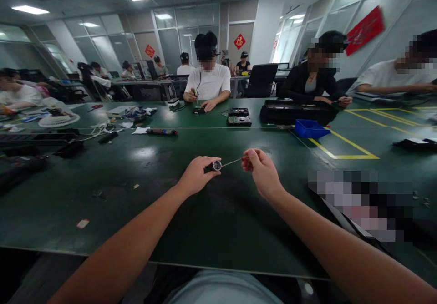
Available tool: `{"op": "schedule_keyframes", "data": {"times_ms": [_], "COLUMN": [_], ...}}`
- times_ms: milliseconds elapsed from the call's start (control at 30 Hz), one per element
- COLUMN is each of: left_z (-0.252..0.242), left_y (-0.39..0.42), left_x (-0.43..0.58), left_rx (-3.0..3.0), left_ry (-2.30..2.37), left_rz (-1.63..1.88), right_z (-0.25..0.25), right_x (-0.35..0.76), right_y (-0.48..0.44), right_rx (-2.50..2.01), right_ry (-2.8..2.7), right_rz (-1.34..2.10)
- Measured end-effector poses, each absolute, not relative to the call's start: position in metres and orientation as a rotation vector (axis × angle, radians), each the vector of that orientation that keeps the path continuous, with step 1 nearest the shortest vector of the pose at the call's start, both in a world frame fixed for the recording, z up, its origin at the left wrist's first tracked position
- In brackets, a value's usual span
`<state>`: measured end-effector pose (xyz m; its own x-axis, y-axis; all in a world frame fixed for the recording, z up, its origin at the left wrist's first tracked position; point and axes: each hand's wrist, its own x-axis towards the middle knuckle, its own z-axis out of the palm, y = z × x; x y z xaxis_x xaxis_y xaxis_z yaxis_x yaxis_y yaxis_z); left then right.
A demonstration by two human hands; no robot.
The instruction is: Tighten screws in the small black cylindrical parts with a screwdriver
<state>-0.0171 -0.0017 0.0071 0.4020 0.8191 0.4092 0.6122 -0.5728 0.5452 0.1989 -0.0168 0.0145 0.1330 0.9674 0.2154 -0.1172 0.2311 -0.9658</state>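
Note:
Over the middle of the green table, my left hand [198, 173] grips a small black cylinder [216, 165] between thumb and fingers. Its round, silver-rimmed end, rather like a flashlight head, faces me. To the right, my right hand [260, 171] is closed in a pinch on a thin metal rod [232, 163], which looks like a screwdriver shaft. The rod slants down leftward, with its tip at the rim of the cylinder; I cannot tell whether it touches. Any handle is mostly hidden in the right fingers.
A blue bin [311, 129] and a long black casing [297, 112] stand ahead on the right. Opened drive-like units [239, 120] lie ahead. A dark tube-like object [162, 132] and cables [99, 131] are on the left. A co-worker [207, 81] sits opposite.

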Motion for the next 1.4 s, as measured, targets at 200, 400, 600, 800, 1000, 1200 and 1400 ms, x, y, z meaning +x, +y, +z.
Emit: {"op": "schedule_keyframes", "data": {"times_ms": [200, 400, 600, 800, 1000, 1200, 1400], "left_z": [0.007, 0.008, 0.006, 0.005, 0.005, 0.003, 0.001], "left_y": [-0.003, -0.004, -0.003, -0.003, -0.004, -0.002, -0.002], "left_x": [-0.017, -0.017, -0.018, -0.017, -0.016, -0.018, -0.019], "left_rx": [2.377, 2.362, 2.349, 2.323, 2.332, 2.329, 2.317], "left_ry": [1.23, 1.254, 1.268, 1.281, 1.284, 1.28, 1.252], "left_rz": [0.929, 0.949, 0.971, 0.952, 0.924, 0.938, 0.957], "right_z": [0.018, 0.024, 0.021, 0.019, 0.02, 0.024, 0.028], "right_x": [0.198, 0.199, 0.2, 0.195, 0.194, 0.199, 0.201], "right_y": [-0.025, -0.03, -0.031, -0.036, -0.036, -0.035, -0.037], "right_rx": [-1.073, -1.083, -1.08, -1.094, -1.093, -1.168, -1.15], "right_ry": [-1.446, -1.63, -1.714, -1.719, -1.712, -1.638, -1.607], "right_rz": [0.784, 0.692, 0.595, 0.543, 0.544, 0.482, 0.427]}}
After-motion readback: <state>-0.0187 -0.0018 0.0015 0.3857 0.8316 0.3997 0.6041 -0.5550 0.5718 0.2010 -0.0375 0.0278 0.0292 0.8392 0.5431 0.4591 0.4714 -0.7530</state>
